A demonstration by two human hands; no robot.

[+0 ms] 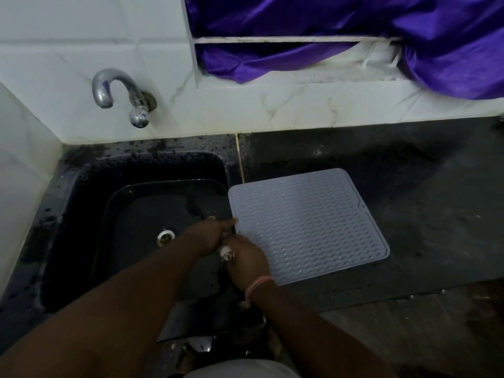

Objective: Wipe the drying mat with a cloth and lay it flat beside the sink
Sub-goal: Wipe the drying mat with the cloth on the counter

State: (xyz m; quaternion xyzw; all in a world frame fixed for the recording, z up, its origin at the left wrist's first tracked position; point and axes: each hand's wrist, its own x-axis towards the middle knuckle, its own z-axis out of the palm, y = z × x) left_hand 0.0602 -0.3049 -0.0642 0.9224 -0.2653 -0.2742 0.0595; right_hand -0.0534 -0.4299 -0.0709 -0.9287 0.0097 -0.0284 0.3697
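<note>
Hands meet at the sink-side edge of the drying mat (308,227), which lies flat on the dark counter (409,165) just right of the sink (152,214), its left edge at the basin's rim. The mat's ridged face is up and no corner looks lifted. The right hand (246,261) is curled tight round a small pale cloth (227,253), a wad of it showing between thumb and fingers, and it sits at the mat's near left edge. The left hand (210,234) reaches across from over the sink; its fingers close in toward the same cloth, with one fingertip out against the mat's edge, so it seems to be pinching the cloth too, though the dim light leaves that grip uncertain.

Judging by this, the laying step looks done or nearly so, and the cloth is being bunched or wrung at the sink's edge, either ahead of a wiping pass or after one. Whether the mat's surface is wet is hard to say in the gloom.

If wiping remains, the next move calls for the right hand to carry the cloth onto the mat and sweep away from the sink along the ridges, while the left hand pins the sink-side edge so that the mat does not slide. A tap (120,94) stands on the wall behind the sink, with purple fabric (327,23) above the mat
</note>
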